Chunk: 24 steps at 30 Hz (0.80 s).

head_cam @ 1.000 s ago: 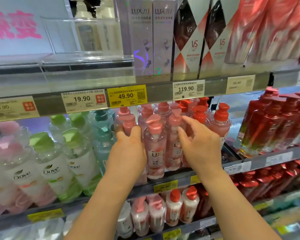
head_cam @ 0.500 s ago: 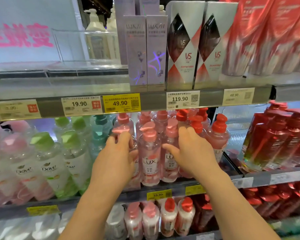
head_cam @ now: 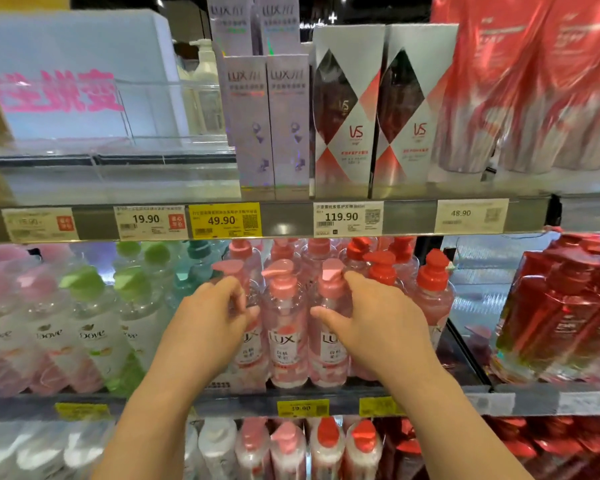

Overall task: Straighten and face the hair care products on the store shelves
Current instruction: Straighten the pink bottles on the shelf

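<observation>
Both hands have slid down from the pump tops. The left hand point(head_cam: 208, 327) and right hand point(head_cam: 378, 327) now have fingers clamped on two pink Lux bottles point(head_cam: 284, 327) at the shelf's front edge point(head_cam: 430, 405), labels forward, nearly faced.

Changes noted, middle shelf, pink section:

- Left hand point(head_cam: 207, 327): a second ago clamped high on the neck of the left clear pink Lux pump bottle point(head_cam: 248, 320); now lower, around its body, thumb toward the label.
- Right hand point(head_cam: 374, 327): earlier fingers spread up among the red pump caps; now lowered onto the right clear pink Lux pump bottle point(head_cam: 329, 327), thumb across its front.
- Middle clear pink Lux pump bottle point(head_cam: 284, 327): label formerly angled, now facing front between both hands.
- Front row: three Lux labels now read side by side, closer together.
</observation>
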Tool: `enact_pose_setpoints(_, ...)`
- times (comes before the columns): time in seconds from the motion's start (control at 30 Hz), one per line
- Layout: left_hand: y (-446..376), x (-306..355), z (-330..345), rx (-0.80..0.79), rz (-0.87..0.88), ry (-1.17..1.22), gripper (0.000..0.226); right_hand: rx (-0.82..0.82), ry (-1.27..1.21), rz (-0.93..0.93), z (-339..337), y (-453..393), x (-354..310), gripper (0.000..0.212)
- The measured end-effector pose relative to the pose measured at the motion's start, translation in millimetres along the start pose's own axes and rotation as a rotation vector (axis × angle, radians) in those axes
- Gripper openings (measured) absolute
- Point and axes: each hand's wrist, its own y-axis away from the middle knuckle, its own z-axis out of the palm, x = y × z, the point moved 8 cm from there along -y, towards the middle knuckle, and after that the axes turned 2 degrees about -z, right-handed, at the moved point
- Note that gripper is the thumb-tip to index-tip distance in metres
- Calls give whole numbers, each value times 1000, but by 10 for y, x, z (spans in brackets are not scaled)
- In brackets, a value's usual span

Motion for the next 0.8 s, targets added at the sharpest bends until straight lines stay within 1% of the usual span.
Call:
enact_pose_setpoints(0.07, 89, 59, -4, 53, -50, 50, 31, 186, -77, -19, -182, 50, -10, 43)
enact_pose_setpoints(0.13, 196, 121, -31, 137, -93, 56, 31, 368, -164, -82, -358, 118, -44, 36)
enact_pose_setpoints(0.17, 251, 150, -49, 173, -108, 41, 31, 415, -212, -121, -404, 149, -57, 32)
enact_pose_setpoints(0.2, 311, 180, -71, 203, -123, 20, 31, 414, -279, -164, -408, 168, -70, 28)
enact_pose_setpoints(0.27, 433, 238, -126, 264, -160, -12, 30, 324, -438, -231, -344, 191, -100, 23)
enact_pose_setpoints(0.33, 557, 283, -178, 326, -197, 25, 31, 188, -571, -262, -256, 208, -161, 18)
enact_pose_setpoints(0.37, 634, 280, -214, 346, -214, 75, 32, 123, -617, -271, -201, 221, -229, 16)
enact_pose_setpoints(0.47, 845, 252, -261, 326, -230, 261, 33, 8, -694, -287, -98, 298, -424, 11)
enact_pose_setpoints(0.57, 1123, 86, -470, 353, -249, 342, 31, -138, -698, -334, 16, 457, -713, 16)
enact_pose_setpoints(0.67, 1378, -99, -710, 408, -268, 426, 33, -303, -620, -414, 102, 654, -1040, 23)
enact_pose_setpoints(0.7, 1460, -153, -783, 420, -266, 441, 34, -328, -608, -431, 96, 714, -1151, 22)
enact_pose_setpoints(0.8, 1748, -380, -1015, 440, -256, 451, 34, -324, -647, -452, 23, 926, -1513, 23)
